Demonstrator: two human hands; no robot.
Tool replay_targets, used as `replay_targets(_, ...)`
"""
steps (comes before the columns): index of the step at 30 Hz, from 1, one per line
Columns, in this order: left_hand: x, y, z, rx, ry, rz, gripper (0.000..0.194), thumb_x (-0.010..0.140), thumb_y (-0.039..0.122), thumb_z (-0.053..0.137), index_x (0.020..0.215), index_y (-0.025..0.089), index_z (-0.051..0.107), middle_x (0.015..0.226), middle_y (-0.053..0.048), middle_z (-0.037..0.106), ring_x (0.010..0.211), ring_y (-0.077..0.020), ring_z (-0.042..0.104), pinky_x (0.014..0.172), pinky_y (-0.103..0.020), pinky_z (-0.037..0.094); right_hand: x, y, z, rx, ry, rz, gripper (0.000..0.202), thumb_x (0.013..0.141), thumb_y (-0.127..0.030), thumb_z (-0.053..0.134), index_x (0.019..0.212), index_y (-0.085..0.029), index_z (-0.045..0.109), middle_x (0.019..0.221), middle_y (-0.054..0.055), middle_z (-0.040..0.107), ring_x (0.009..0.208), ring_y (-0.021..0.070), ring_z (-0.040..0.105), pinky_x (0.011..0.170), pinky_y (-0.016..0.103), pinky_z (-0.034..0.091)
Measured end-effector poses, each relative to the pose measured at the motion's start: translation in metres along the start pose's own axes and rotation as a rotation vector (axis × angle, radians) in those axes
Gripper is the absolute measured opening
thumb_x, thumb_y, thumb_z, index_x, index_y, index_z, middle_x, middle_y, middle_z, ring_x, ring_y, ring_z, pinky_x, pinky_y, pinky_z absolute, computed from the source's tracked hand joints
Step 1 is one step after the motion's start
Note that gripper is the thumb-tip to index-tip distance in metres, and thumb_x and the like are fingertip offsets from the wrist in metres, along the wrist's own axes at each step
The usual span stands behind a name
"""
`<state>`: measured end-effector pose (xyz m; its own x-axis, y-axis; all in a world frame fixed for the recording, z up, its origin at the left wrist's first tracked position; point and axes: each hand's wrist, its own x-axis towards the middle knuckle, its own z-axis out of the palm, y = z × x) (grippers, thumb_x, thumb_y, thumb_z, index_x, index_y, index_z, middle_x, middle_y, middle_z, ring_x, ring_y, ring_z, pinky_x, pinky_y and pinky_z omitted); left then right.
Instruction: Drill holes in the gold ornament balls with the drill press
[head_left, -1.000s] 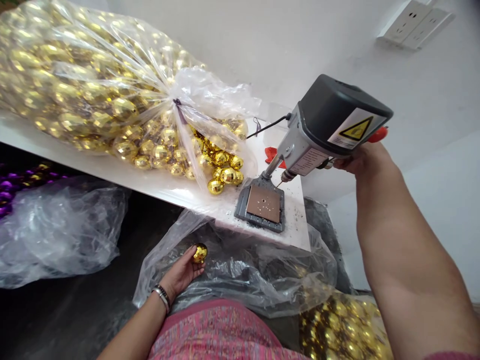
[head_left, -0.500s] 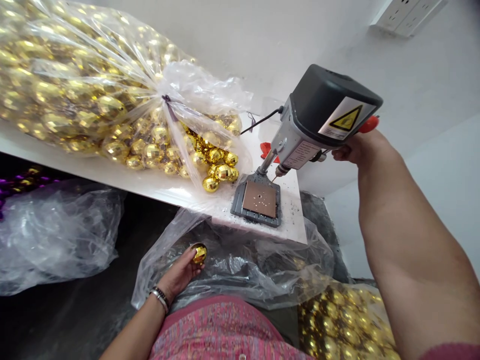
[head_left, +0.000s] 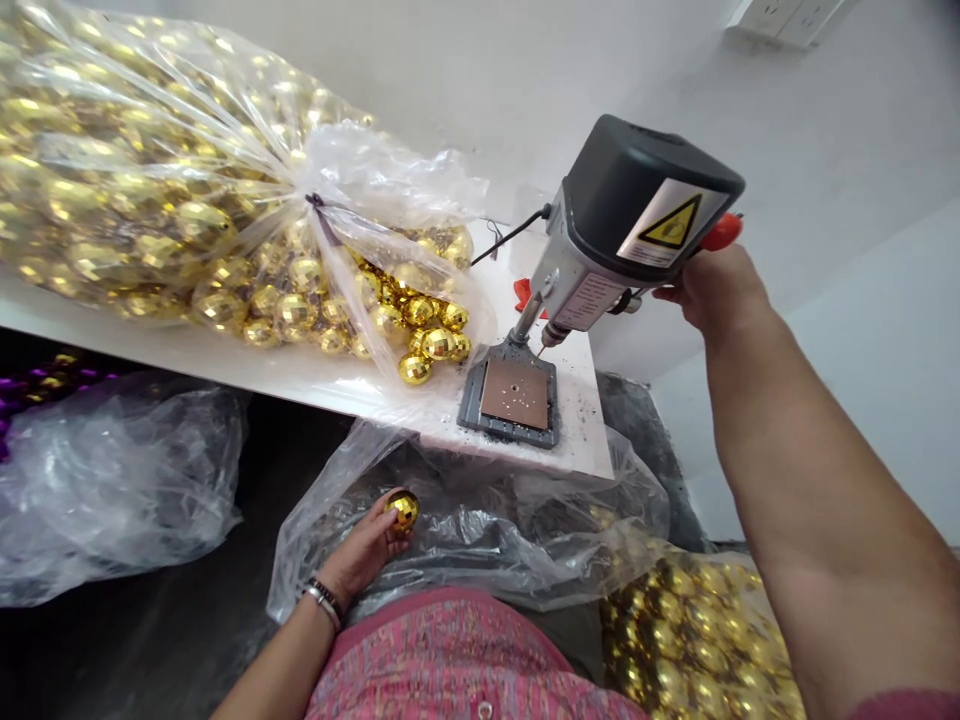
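My left hand (head_left: 369, 548) holds a gold mirrored ball (head_left: 403, 510) in its fingers, low over the clear plastic in front of my body. My right hand (head_left: 712, 283) is up at the right side of a small bench drill press (head_left: 600, 240), closed round its red-knobbed handle (head_left: 721, 232); the head of the machine hides part of the grip. Below the chuck (head_left: 553, 335) a thin bit points down toward the base. A square brown plate (head_left: 515, 392) with a small hole lies on the drill's base (head_left: 471, 400), sprinkled with chips.
A big clear bag of gold balls (head_left: 150, 200) fills the white table's left, with several loose balls (head_left: 435, 345) at its mouth. Another bag of gold balls (head_left: 697, 630) stands low right. Crumpled plastic (head_left: 120, 490) lies low left. A power strip (head_left: 787, 18) is on the wall.
The view has shifted slightly, moving the table and drill a little left and up in the picture. Both hands keep their holds; the ball in my left hand has turned slightly.
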<state>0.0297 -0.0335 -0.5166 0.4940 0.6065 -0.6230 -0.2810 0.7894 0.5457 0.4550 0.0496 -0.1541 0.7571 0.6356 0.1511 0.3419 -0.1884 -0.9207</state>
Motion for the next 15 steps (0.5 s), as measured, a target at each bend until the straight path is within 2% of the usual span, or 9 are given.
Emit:
replay_targets(3,0.000,0.003,0.002,0.007,0.008,-0.007,0.073,0.075,0.029,0.088,0.139,0.024,0.054,0.102,-0.005,0.075,0.076,-0.0187,0.073,0.067,-0.027,0.054,-0.003,0.009,-0.004,0.030,-0.011,-0.046,0.002,0.086,-0.017,0.057,0.086,-0.015,0.057,0.061,-0.003,0.053,0.054,0.0052,0.048,0.056,0.021,0.038)
replay_targets(9,-0.008,0.006,0.011,0.050,-0.027,-0.024,0.081,0.067,0.030,0.095,0.139,0.022,0.058,0.108,-0.009,0.076,0.082,-0.0202,0.073,0.073,-0.029,0.056,-0.006,0.013,-0.001,0.048,-0.041,-0.097,0.009,0.093,-0.015,0.051,0.084,-0.016,0.052,0.061,-0.004,0.051,0.055,0.0038,0.046,0.058,0.020,0.038)
replay_targets(12,-0.015,0.015,0.026,0.109,-0.089,-0.029,0.078,0.067,0.029,0.096,0.138,0.020,0.063,0.115,-0.012,0.075,0.088,-0.0240,0.074,0.077,-0.032,0.058,-0.006,0.011,0.000,0.049,-0.056,-0.102,0.012,0.095,-0.015,0.049,0.083,-0.016,0.050,0.059,-0.004,0.049,0.055,0.0037,0.044,0.058,0.021,0.037)
replay_targets(15,-0.021,0.034,0.048,0.189,-0.162,0.005,0.078,0.066,0.033,0.097,0.136,0.018,0.067,0.119,-0.013,0.075,0.091,-0.0275,0.074,0.080,-0.036,0.059,-0.006,0.011,-0.001,0.052,-0.074,-0.105,0.014,0.096,-0.018,0.051,0.082,-0.016,0.050,0.058,-0.005,0.048,0.054,0.0037,0.044,0.058,0.021,0.036)
